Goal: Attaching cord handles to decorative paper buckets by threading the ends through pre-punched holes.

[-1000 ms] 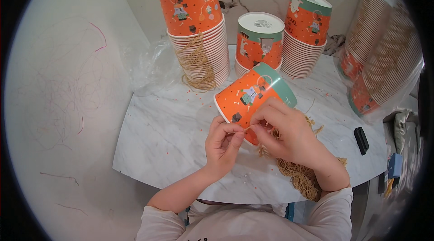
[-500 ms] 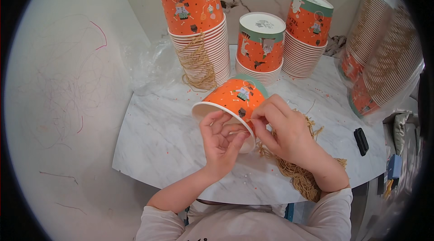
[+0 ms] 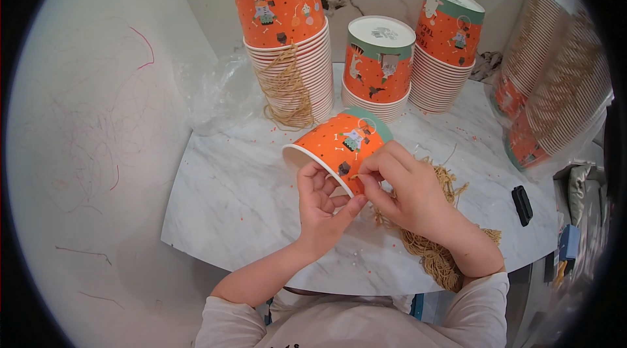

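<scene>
An orange paper tub (image 3: 332,141) with a green band and cartoon figures is tipped on its side above the table, its white-rimmed mouth facing down and left. My left hand (image 3: 324,209) grips the rim, fingers inside the mouth and thumb at the lower edge. Against the tub's outer wall near that rim, my right hand (image 3: 410,190) is closed in a pinch between thumb and forefinger. A tiny tan bit shows at its fingertips, too small to name. Beneath the right wrist lies a bundle of tan strings (image 3: 436,262).
Three stacks of upside-down tubs stand behind: a tall left stack (image 3: 277,5) with tan string (image 3: 287,96) draped on it, a short middle stack (image 3: 377,73), and a right stack (image 3: 444,77). Bagged tubs (image 3: 555,93) lean at right. A black clip-like object (image 3: 522,205) lies nearby.
The tub has shifted slightly right and turned, so less of its inside shows. My left hand has moved a little right with it. The right hand stays pinched at the wall near the rim.
</scene>
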The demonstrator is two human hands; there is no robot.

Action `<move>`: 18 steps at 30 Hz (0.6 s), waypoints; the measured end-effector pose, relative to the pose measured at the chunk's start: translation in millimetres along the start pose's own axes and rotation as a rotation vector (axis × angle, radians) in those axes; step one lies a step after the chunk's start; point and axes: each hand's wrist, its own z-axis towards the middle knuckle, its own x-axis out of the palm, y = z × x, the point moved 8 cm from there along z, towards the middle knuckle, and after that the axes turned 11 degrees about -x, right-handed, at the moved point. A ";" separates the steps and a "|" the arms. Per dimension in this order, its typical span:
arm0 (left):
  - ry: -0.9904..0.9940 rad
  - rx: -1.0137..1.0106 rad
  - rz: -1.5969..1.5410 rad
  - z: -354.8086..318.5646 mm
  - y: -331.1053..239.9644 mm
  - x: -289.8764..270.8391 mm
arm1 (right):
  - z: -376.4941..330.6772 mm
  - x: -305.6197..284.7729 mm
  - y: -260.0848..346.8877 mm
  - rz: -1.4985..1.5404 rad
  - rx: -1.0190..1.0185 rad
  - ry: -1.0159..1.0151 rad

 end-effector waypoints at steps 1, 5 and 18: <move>0.006 0.000 -0.009 0.4 0.2 0.2 | 0.4 -0.8 1.1 -0.017 -0.018 -0.010; 0.005 0.000 -0.022 0.7 0.5 0.3 | 1.0 -1.2 3.0 -0.046 -0.050 -0.018; 0.011 0.007 -0.019 0.8 0.5 -0.3 | 1.1 -0.7 5.7 -0.085 -0.077 -0.011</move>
